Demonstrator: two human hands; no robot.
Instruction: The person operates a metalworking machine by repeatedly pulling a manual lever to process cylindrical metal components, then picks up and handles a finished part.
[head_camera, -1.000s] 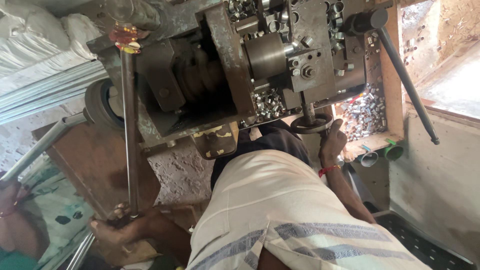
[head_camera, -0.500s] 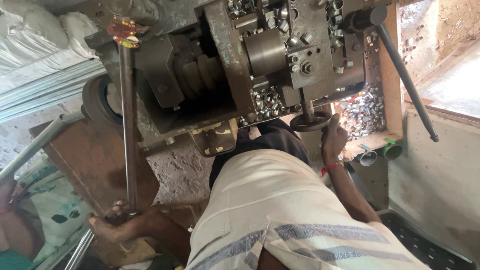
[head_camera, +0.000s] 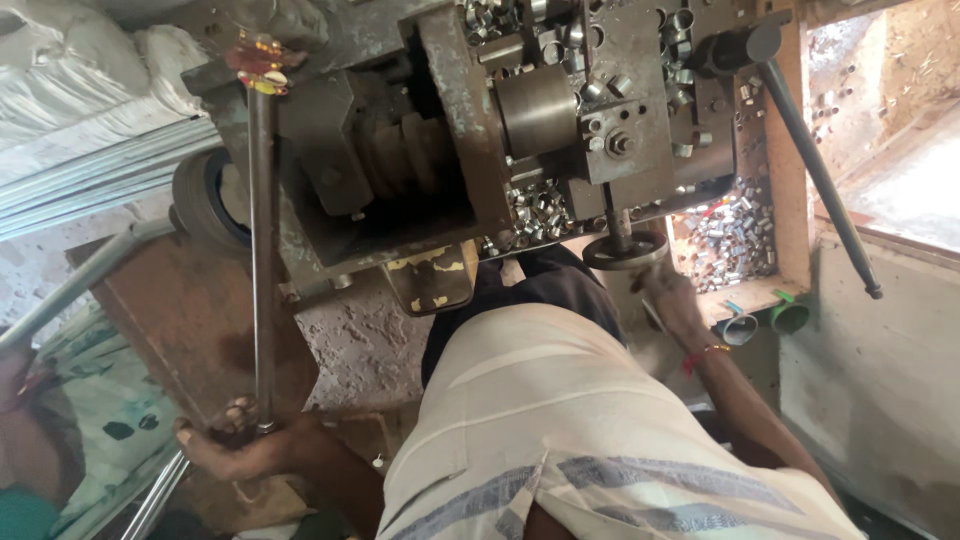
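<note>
Steel rod (head_camera: 262, 250), long and dull grey, runs from the top of the machine (head_camera: 450, 150) down toward the person; its upper end sits under a red-and-yellow tassel (head_camera: 255, 62), its lower end is in the left hand (head_camera: 235, 445); fingers (head_camera: 238, 412) wrapped round the rod, hand clamped on it, knuckles toward the camera; rod close to upright in the view, just left of the machine's dark body.

Right hand (head_camera: 672, 298) reaches up to the small handwheel (head_camera: 625, 250) on a short shaft under the machine's block; fingertips at the wheel's rim, touching or nearly so; whether the fingers are closed round it I cannot tell; red thread band (head_camera: 703, 355) on that wrist.

Tray (head_camera: 790, 200), wooden-edged, right of the handwheel, holds a heap of short metal rings (head_camera: 725, 230); more rings lie scattered on the machine's top; a long black lever (head_camera: 815, 170) slants across the tray's right side; two green tube ends (head_camera: 765, 322) sit just below the tray.

Person's shirt (head_camera: 560, 430), cream with grey stripes, fills the lower middle; rusty brown plate (head_camera: 170, 320) behind the rod; pale pipes (head_camera: 90, 180) lie at far left.
</note>
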